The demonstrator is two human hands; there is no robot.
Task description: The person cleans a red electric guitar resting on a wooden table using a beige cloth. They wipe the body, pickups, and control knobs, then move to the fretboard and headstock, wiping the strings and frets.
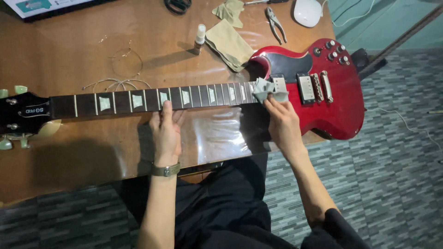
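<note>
Red guitar (pixel 323 106) flat on table (pixel 69 50), strings off w/ coils (pixel 121 74) lying by neck; left hand (pixel 166 131) clasps neck mid-fretboard, right hand (pixel 282 124) pinches grey cloth (pixel 267 90) at fretboard's body end — est. wiping just begun, most frets left.
</note>
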